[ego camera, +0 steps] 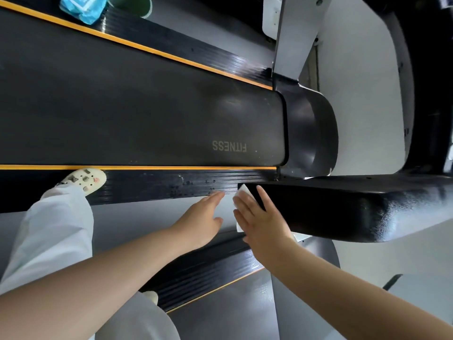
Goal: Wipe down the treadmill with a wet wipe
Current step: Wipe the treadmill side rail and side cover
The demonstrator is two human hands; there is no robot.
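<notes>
A head-worn camera looks down at a black treadmill point(137, 114) seen from its side. Its dark running belt point(152, 123) runs left to right across the middle of the view, edged by two thin orange stripes, and bears the word FITNESS, upside down from here. Ribbed black side rails lie along the near and far edges of the belt.

At the right, a black handrail point(355, 207) juts toward the left at arm height, its blunt end near the centre of the view. The right hand point(263, 222) lies flat against the near face of that end, fingers straight and together, pressing a white wet wipe point(241, 192) onto the surface. The wipe shows above the fingertips and again below the hand's left edge.

The left hand point(202, 220) reaches forward just to the left of the right one, fingers straight and relaxed, holding nothing, apart from the wipe and handrail.

At the near left, a leg in a white trouser ends in a pale clog point(84, 180) resting on the near side rail point(171, 185). A blue wipe packet point(83, 7) lies on the far side rail at the upper left. The treadmill's grey upright point(294, 33) rises at the upper right.
</notes>
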